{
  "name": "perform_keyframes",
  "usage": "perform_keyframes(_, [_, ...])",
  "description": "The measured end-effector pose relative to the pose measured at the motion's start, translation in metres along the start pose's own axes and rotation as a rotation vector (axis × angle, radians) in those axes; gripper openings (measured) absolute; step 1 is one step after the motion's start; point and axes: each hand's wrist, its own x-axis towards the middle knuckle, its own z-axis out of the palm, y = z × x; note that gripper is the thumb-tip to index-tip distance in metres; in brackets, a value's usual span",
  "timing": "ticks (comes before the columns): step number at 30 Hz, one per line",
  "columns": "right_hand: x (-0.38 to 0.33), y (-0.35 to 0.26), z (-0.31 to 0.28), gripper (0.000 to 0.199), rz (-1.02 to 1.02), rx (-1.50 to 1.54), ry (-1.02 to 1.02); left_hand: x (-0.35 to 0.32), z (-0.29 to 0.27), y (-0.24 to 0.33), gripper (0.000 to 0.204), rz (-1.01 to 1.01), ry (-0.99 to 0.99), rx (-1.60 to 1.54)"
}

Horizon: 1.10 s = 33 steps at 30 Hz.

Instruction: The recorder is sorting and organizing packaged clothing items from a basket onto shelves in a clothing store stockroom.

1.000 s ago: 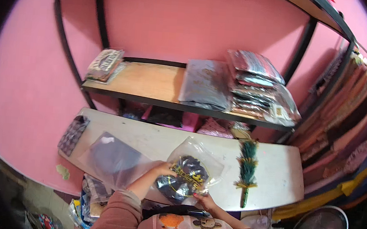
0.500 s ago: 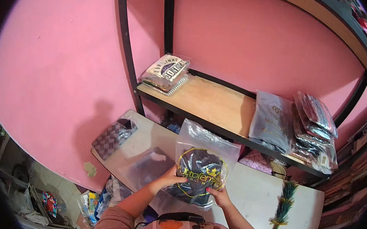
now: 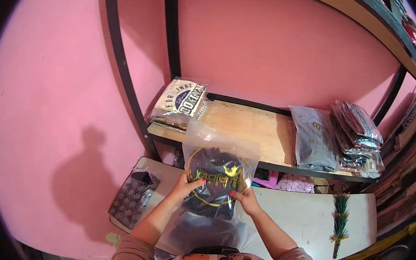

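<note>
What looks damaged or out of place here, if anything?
Low on the pink wall, near the table's left end, a pale patch looks like peeled paint. A green tinsel bunch lies toward the right end, perhaps odd beside bagged goods. The clear bag in the left hand and right hand shows no visible damage.

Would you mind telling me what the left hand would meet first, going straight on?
Beyond the held bag, the left hand probably meets the shelf edge, though depth is unclear.

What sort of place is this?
Probably a small clothing stockroom or packing corner: the hands hold a clear printed bag, bagged goods are stacked on the wooden shelf, and what look like garments hang at right.
</note>
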Motion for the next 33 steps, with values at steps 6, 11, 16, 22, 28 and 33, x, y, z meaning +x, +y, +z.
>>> perform_keyframes(6, [0.055, -0.046, -0.03, 0.059, -0.181, -0.078, 0.177, 0.089, 0.019, 0.026, 0.046, 0.077, -0.005, -0.08])
perform_keyframes(11, [0.099, -0.098, -0.099, 0.058, -0.273, -0.175, 0.366, 0.177, 0.06, 0.035, 0.065, 0.08, -0.161, -0.151])
perform_keyframes(16, [0.147, -0.126, -0.204, 0.056, -0.424, -0.258, 0.386, 0.268, 0.125, 0.023, 0.072, 0.167, -0.149, -0.221])
perform_keyframes(22, [0.168, -0.07, -0.199, 0.082, 0.136, -1.118, 0.795, 0.332, 0.08, -0.121, 0.105, -0.127, 0.121, 0.441])
perform_keyframes(28, [0.114, -0.084, -0.213, 0.063, 0.048, -1.124, 0.9, 0.311, 0.127, -0.088, 0.104, -0.235, -0.095, 0.455])
perform_keyframes(33, [0.101, -0.078, -0.202, 0.059, 0.031, -1.505, 0.873, 0.272, 0.141, -0.073, 0.097, 0.158, 0.168, 0.609])
